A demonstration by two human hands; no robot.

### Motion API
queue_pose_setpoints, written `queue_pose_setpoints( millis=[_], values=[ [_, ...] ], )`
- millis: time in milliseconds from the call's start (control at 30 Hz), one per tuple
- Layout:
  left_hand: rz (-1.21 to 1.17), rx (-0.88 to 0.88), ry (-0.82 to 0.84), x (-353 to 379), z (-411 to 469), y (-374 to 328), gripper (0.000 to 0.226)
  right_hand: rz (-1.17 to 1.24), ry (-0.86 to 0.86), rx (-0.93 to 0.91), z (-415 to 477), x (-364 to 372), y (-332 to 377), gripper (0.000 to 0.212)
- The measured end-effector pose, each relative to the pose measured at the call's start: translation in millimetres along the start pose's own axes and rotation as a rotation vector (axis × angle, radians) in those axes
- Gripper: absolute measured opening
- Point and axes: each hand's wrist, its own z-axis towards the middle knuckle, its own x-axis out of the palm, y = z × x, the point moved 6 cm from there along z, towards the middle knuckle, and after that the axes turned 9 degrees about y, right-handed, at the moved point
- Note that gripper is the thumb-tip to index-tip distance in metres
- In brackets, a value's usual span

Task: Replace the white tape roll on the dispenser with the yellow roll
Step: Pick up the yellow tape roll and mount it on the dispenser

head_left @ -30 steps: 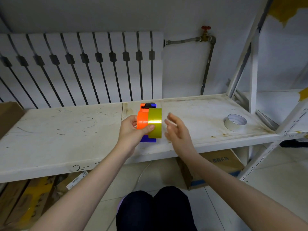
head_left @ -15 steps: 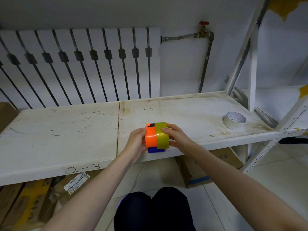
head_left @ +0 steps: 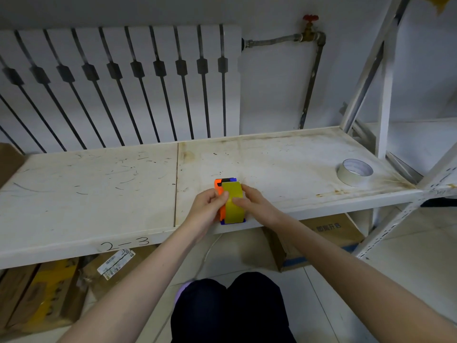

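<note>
Swap looked nearly done: yellow roll sat on dispenser at shelf front edge, both hands, left hand and right hand, fingers gripping it. White roll lay off, far right. Left: seat and thread.

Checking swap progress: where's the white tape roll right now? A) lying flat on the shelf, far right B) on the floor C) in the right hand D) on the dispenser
A: the white tape roll lies flat on the shelf at far right, apart from both hands, which hold the dispenser with the yellow roll on it.
</note>
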Motion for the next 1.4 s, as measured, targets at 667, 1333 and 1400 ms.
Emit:
queue_pose_setpoints(
  millis=[667, 1333, 1400],
  values=[
    [0.295, 0.018, 0.096, -8, -9, 3, 0.021, -0.837, -0.123, -0.351, -18, -3, 59, 0.039],
    [0.48, 0.055, 0.13, -1, -7, -7, 0.023, -0.883, -0.144, -0.143, -5, -19, 72, 0.017],
    [0.456, 0.057, 0.116, -1, -8, -7, 0.023, -0.925, -0.09, -0.136, -5, -16, 67, 0.018]
  ],
)
